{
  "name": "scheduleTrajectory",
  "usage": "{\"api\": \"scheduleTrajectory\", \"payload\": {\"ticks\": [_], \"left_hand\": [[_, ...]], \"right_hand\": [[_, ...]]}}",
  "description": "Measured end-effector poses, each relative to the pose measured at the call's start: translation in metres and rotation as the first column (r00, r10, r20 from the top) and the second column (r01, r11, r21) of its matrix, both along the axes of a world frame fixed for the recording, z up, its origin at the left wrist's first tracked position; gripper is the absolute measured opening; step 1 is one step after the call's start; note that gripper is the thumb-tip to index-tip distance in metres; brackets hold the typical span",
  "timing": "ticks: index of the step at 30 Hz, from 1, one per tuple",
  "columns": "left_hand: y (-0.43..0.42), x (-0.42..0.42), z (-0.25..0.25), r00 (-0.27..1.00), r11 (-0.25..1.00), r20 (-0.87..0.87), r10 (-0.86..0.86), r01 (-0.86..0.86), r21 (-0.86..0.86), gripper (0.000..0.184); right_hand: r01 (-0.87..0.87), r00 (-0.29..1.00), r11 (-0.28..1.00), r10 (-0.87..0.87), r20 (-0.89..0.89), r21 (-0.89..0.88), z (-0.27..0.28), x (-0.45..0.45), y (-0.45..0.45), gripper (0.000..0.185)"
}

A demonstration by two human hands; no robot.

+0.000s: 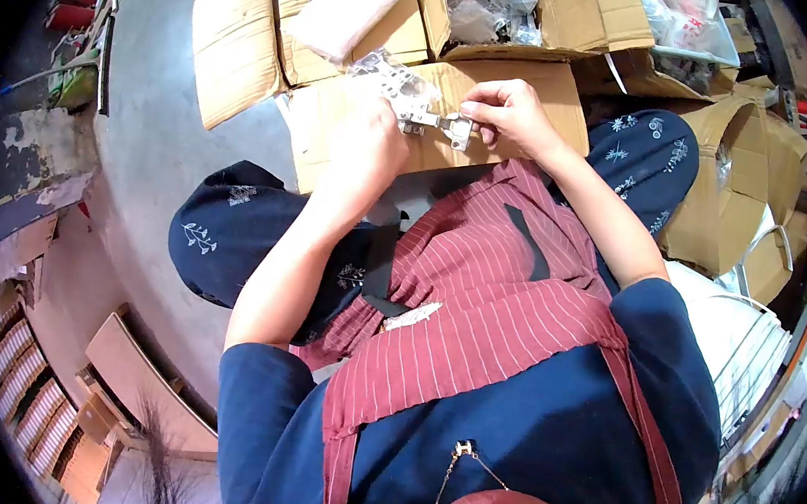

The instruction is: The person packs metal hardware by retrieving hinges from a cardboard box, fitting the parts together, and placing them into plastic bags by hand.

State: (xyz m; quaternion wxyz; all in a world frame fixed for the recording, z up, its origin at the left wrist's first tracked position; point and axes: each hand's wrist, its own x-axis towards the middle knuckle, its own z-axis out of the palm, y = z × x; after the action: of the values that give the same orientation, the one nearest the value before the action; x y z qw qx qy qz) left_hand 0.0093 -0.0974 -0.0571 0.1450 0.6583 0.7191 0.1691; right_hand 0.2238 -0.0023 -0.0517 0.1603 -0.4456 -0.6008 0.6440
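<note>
A silvery metal cabinet hinge [447, 126] is held between my two hands, above a cardboard flap. My right hand [514, 117] pinches its right end between thumb and fingers. At the hinge's left end is my left hand [371, 145], closed, with its back to me and its fingertips mostly hidden. Just beyond the left hand lies a clear plastic bag [394, 73] with more metal hinge parts in or on it. I cannot tell whether the left fingers also touch the bag.
Open cardboard boxes [235, 44] stand in front of my knees, one with a white plastic-wrapped packet [354, 9] on it. Plastic bags of parts [489, 8] fill a box behind. Another open carton [732, 174] and a white bundle [733, 344] are at my right.
</note>
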Motion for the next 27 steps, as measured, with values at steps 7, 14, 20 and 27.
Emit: {"api": "scheduleTrajectory", "payload": {"ticks": [7, 14, 20, 27], "left_hand": [[-0.005, 0.009, 0.009, 0.991, 0.995, -0.091, -0.095, 0.095, 0.004, 0.013], [-0.004, 0.013, 0.010, 0.987, 0.996, -0.132, -0.088, 0.083, -0.037, 0.016], [-0.004, 0.016, 0.016, 0.988, 0.998, -0.144, -0.059, 0.056, -0.023, 0.016], [-0.004, 0.012, 0.013, 0.976, 0.994, -0.197, -0.096, 0.102, 0.024, 0.016]], "right_hand": [[0.071, 0.993, 0.990, -0.082, -0.084, -0.125, -0.022, -0.021, -0.002, 0.019], [0.127, 0.958, 0.941, -0.198, -0.206, -0.313, -0.029, -0.047, -0.006, 0.028], [0.076, 0.960, 0.991, -0.103, -0.260, -0.112, -0.043, -0.054, -0.028, 0.039], [-0.084, 0.988, 0.994, 0.074, 0.132, 0.072, -0.026, -0.063, -0.007, 0.037]]}}
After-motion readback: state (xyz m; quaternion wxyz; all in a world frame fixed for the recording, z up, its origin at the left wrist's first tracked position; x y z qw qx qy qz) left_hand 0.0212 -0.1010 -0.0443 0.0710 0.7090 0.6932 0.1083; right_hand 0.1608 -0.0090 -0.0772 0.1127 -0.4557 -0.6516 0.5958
